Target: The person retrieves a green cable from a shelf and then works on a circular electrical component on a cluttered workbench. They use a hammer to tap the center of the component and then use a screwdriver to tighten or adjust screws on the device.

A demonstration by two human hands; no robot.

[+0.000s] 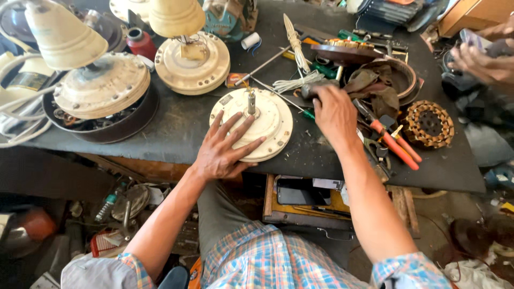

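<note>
Two hands work at the counter's (176, 128) front edge: left hand (225, 152) flat, fingers spread, on the cream motor housing (270, 120); right hand (334, 112) closed on a dark-handled tool (311, 89). Judged step: steadying; next needs tool alignment.

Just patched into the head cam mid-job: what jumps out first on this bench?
The cream round fan motor housing at the centre of the dark workbench, with the left hand spread flat on its near side and a shaft sticking up from its middle. Just right of it, the right hand closes around a dark tool handle. Further right lie red-handled pliers and a copper-wound stator ring.
</note>
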